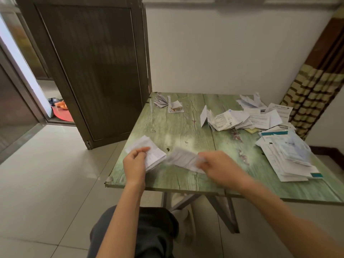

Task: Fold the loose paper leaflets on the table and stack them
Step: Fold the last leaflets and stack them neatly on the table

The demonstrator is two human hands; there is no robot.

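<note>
A long white leaflet (183,159) stretches between both hands above the near left part of the green table (186,131). My left hand (134,165) pinches its partly folded left end (149,151). My right hand (219,167) grips the right end, which is blurred. A small stack of folded leaflets (170,103) lies at the far left corner. Loose unfolded leaflets (247,116) are spread over the far right, and a bigger loose pile (287,155) sits along the right edge.
A dark folding door (96,71) stands left of the table, with tiled floor (46,174) below. A patterned mat roll (312,90) leans at the right wall. My knees (149,231) are under the table's near edge.
</note>
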